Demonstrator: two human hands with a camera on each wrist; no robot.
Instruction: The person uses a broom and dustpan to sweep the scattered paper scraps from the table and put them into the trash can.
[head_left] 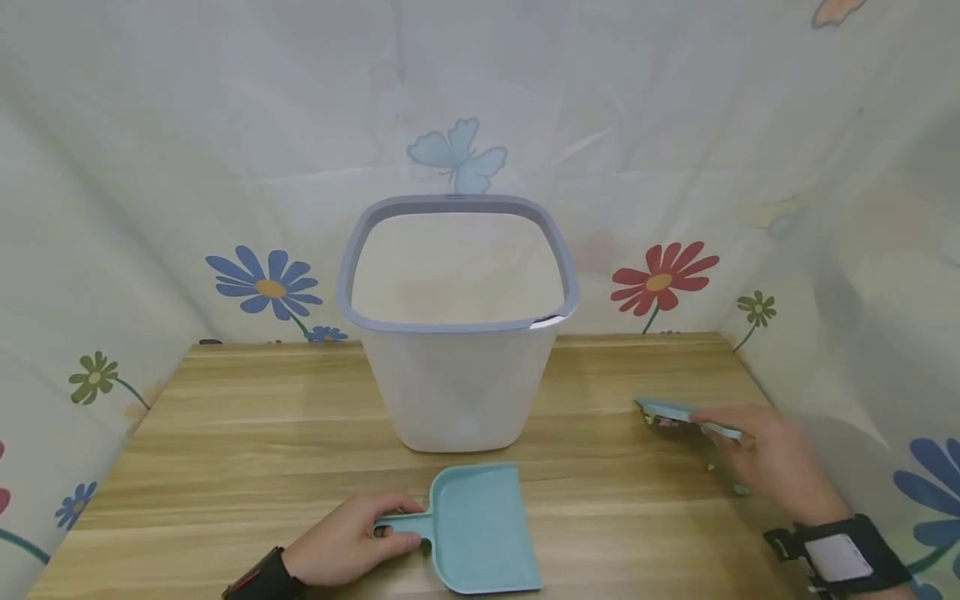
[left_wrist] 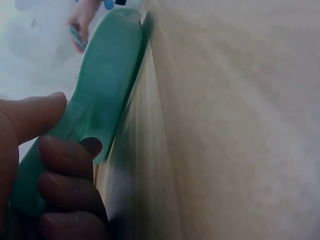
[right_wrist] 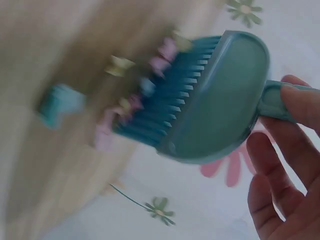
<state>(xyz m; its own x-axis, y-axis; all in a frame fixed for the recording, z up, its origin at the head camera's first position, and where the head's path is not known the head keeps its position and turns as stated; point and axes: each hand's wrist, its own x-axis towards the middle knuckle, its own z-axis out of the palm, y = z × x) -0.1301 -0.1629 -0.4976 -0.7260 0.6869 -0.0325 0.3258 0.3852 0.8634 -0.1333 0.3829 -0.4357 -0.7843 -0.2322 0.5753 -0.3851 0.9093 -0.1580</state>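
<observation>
My left hand [head_left: 352,537] grips the short handle of a light teal dustpan [head_left: 483,529], which lies on the table with its straight edge toward the right. Over at the right side, my right hand [head_left: 772,454] pinches the handle of a small teal hand brush [right_wrist: 220,100] between thumb and fingers. Its bristles [right_wrist: 182,95] point down at the tabletop. Crumpled paper scraps in pink [right_wrist: 164,57], pale yellow [right_wrist: 119,65] and teal [right_wrist: 62,102] lie at and ahead of the bristle tips. The left wrist view shows the dustpan [left_wrist: 110,65] edge-on, fingers curled round its handle.
A white bin [head_left: 461,387] with a grey-blue rim [head_left: 457,327] stands at the back middle of the wooden table [head_left: 262,433], behind the dustpan. Flower-printed white curtains [head_left: 300,125] enclose the back and both sides. Small scraps [head_left: 741,490] lie near the right hand.
</observation>
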